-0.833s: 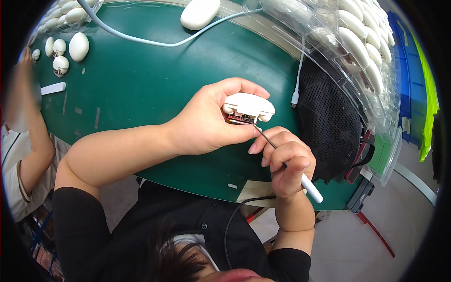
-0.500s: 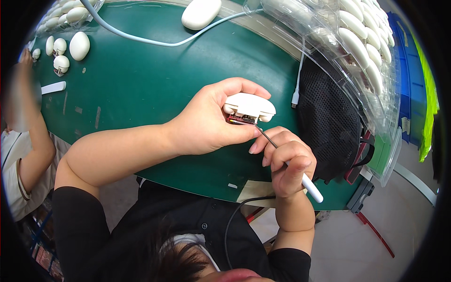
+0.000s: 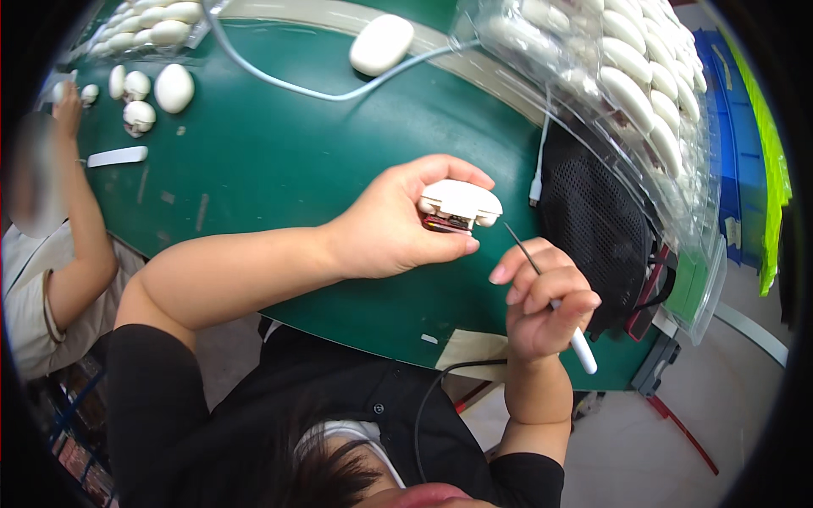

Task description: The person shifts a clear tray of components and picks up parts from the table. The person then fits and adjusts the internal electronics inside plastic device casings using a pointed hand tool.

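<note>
My left hand [image 3: 389,222] grips a white rounded plastic shell [image 3: 461,198] between thumb and fingers. Along its near side the shell gapes, and a small circuit board with red and dark parts [image 3: 446,223] shows there. In my right hand [image 3: 546,300] is a thin tool with a dark metal shaft and a white handle [image 3: 583,351], probably a small screwdriver; its tip type is too small to make out. The tip points up and left, just right of the shell and apart from it.
Clear trays of white shells [image 3: 631,80] are stacked at the far right, behind a black mesh pouch [image 3: 593,212]. A pale blue cable [image 3: 322,95] curves past a loose white shell [image 3: 381,44]. At left, a co-worker's arm [image 3: 89,229] reaches near several small white pieces [image 3: 139,116].
My right hand has drawn the tool's tip away from the shell, down and to the right. The whole view has shifted slightly; my left hand still holds the shell.
</note>
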A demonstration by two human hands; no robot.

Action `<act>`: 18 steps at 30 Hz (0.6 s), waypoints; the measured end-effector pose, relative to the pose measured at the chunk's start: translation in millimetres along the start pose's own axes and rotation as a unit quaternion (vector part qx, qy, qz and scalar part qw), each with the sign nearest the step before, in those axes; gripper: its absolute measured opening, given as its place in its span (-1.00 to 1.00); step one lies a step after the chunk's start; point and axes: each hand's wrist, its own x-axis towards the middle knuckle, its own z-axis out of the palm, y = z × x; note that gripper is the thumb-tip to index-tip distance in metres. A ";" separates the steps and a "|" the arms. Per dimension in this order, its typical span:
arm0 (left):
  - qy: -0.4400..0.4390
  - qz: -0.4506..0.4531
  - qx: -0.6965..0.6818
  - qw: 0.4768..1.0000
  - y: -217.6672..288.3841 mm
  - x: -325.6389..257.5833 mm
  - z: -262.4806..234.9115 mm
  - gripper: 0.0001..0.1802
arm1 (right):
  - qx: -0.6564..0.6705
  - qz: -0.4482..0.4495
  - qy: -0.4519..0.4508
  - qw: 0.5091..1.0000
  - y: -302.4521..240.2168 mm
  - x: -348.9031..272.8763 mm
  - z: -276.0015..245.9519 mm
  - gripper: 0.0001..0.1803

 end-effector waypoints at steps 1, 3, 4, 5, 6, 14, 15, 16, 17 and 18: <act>-0.002 -0.008 -0.022 1.000 0.4 -0.3 1.7 -0.48 | -0.001 -0.015 0.002 1.000 -1.5 0.0 -1.9 -0.39; 0.000 -0.009 0.042 0.999 5.1 -0.5 -1.6 -0.48 | 0.024 -0.034 0.008 0.999 -3.6 1.4 -0.1 -0.39; 0.004 -0.023 0.081 0.996 9.5 -4.6 -3.1 -0.48 | 0.025 -0.019 0.019 0.999 -5.3 2.4 1.9 -0.39; 0.009 -0.036 0.119 0.992 15.4 -12.0 -4.4 -0.49 | 0.027 -0.004 0.029 0.999 -5.9 3.4 3.6 -0.39; 0.011 -0.039 0.213 0.976 26.7 -21.4 -3.4 -0.50 | 0.072 -0.011 0.032 0.997 -2.8 1.8 1.6 -0.41; 0.299 0.102 0.425 0.848 100.2 -73.0 -105.5 -0.53 | 0.054 -0.038 0.044 0.997 -15.8 -4.5 -3.6 -0.42; 0.350 0.141 0.454 0.807 113.8 -66.5 -124.4 -0.54 | 0.057 -0.040 0.038 0.997 -15.8 -4.3 -2.5 -0.43; 0.368 0.155 0.507 0.764 124.0 -52.3 -140.2 -0.52 | 0.055 -0.043 0.034 0.997 -16.1 -4.4 -1.7 -0.45; 0.386 0.169 0.559 0.715 133.9 -38.2 -156.8 -0.50 | 0.058 -0.050 0.031 0.997 -15.6 -2.8 -0.7 -0.45; 0.386 0.172 0.565 0.709 135.2 -18.6 -173.9 -0.49 | 0.050 -0.048 0.028 0.997 -13.4 -2.1 1.0 -0.46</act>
